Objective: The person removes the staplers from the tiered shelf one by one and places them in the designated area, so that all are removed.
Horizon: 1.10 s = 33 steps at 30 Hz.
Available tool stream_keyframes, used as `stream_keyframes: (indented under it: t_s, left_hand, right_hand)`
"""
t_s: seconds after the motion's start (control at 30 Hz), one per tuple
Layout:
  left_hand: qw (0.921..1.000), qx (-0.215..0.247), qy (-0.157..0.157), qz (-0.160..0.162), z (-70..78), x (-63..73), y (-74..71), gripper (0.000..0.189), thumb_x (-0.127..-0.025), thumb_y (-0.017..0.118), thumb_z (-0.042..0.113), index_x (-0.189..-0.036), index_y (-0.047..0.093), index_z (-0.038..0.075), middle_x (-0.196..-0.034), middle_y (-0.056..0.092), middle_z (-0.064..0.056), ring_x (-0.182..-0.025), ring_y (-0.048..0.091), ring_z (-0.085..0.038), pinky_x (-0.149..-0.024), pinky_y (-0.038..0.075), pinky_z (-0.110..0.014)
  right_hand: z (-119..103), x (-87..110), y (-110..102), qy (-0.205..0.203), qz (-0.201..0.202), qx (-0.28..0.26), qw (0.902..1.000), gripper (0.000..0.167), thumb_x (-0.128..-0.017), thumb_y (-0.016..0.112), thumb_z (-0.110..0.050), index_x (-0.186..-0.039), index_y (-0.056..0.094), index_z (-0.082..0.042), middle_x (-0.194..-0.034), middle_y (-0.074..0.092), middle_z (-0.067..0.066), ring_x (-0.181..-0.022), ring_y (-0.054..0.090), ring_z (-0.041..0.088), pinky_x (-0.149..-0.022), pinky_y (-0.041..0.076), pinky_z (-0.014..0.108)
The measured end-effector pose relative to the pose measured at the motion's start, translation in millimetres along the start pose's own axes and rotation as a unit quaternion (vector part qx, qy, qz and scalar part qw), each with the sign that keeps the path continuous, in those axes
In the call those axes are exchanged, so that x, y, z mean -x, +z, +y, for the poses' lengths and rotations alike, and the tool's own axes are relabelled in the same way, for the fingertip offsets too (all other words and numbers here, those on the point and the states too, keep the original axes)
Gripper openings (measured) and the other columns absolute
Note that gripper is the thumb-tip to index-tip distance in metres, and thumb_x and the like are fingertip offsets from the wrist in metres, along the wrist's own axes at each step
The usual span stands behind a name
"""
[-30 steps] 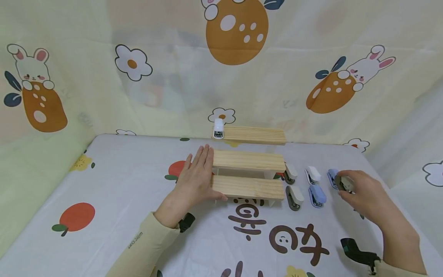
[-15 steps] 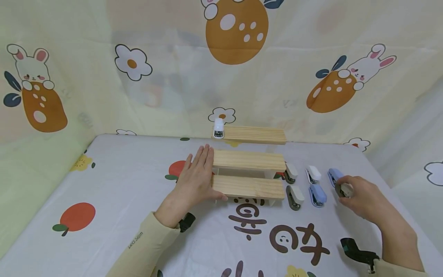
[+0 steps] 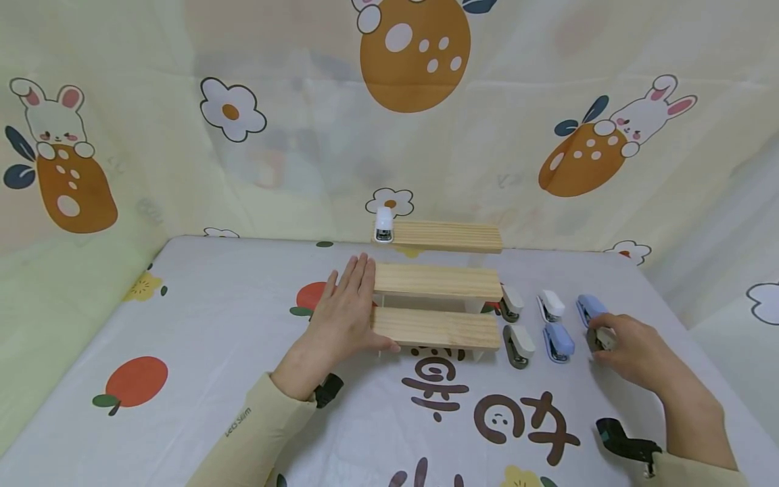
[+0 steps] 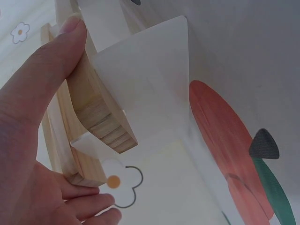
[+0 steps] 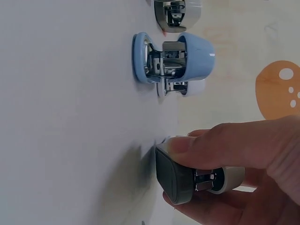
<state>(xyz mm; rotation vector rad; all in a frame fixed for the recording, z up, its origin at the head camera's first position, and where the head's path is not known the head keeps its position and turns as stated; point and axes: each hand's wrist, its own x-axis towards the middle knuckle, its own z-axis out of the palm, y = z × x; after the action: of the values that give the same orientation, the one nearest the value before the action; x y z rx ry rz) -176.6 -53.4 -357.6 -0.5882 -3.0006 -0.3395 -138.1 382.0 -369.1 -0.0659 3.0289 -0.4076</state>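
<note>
My right hand (image 3: 642, 355) pinches a grey-and-white mini stapler (image 3: 604, 339) between thumb and fingers at the right of the table. In the right wrist view its dark grey base (image 5: 174, 178) is tilted, and fingers partly cover it. Just behind it lies a blue stapler (image 3: 590, 308). My left hand (image 3: 337, 318) rests with straight fingers against the left end of a stepped wooden rack (image 3: 437, 329). The left wrist view has the thumb (image 4: 58, 49) touching the plank. A white stapler (image 3: 384, 225) stands on the left end of the rack's top plank (image 3: 450, 236).
Right of the rack stand two grey-and-white staplers, a near one (image 3: 518, 346) and a far one (image 3: 511, 303). Beside them are a white stapler (image 3: 550, 306) and another blue stapler (image 3: 558, 342). A patterned cloth covers the table (image 3: 213, 325); a curtain (image 3: 292, 162) hangs behind.
My right hand has moved slightly down and left in the head view with the grey-and-white stapler, uncovering more of the blue stapler behind it. The left hand has stayed in place.
</note>
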Motion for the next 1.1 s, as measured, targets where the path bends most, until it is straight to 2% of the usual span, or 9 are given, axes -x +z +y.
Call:
stream_keyframes:
  t_s: [0.37,0.7,0.93,1.1]
  left_hand:
    - [1.0,0.002,0.005,0.005,-0.4,1.1,0.1,0.143,-0.057,0.086,0.067,-0.158,0.011,-0.001,-0.167,0.012,-0.016,-0.155,0.011,-0.031,-0.125,0.016,-0.052]
    - [1.0,0.005,0.006,0.004,-1.1,0.3,1.2,0.142,-0.058,0.086,0.066,-0.158,0.01,0.0,-0.167,0.011,-0.015,-0.155,0.01,-0.031,-0.125,0.015,-0.052]
    - [0.9999,0.008,0.007,0.006,-1.1,0.5,0.9,0.143,-0.057,0.087,0.066,-0.158,0.011,0.0,-0.167,0.012,-0.015,-0.155,0.012,-0.031,-0.125,0.016,-0.052]
    - [0.9999,0.01,0.005,0.006,-0.4,1.4,-0.1,0.143,-0.056,0.087,0.066,-0.158,0.011,0.0,-0.167,0.012,-0.016,-0.155,0.012,-0.031,-0.125,0.015,-0.052]
  right_hand:
    - [3.8,-1.2,3.3,-0.022,0.013,0.003,0.9997,0.042,-0.077,0.074,-0.003,-0.115,0.06,0.01,-0.119,0.054,0.043,-0.112,0.049,0.06,-0.09,0.042,0.071]
    - [4.0,-1.6,3.4,0.006,-0.023,0.013,0.9996,0.044,-0.077,0.074,-0.002,-0.118,0.06,0.009,-0.121,0.052,0.044,-0.111,0.049,0.06,-0.088,0.045,0.069]
    - [3.9,-0.4,4.1,-0.007,0.0,0.007,0.9999,0.042,-0.077,0.072,0.002,-0.117,0.061,0.008,-0.121,0.052,0.044,-0.111,0.048,0.06,-0.088,0.044,0.07]
    - [2.8,-0.6,3.4,-0.011,-0.004,0.007,0.9999,0.036,-0.079,0.066,0.004,-0.115,0.063,0.009,-0.122,0.051,0.045,-0.113,0.047,0.061,-0.09,0.043,0.071]
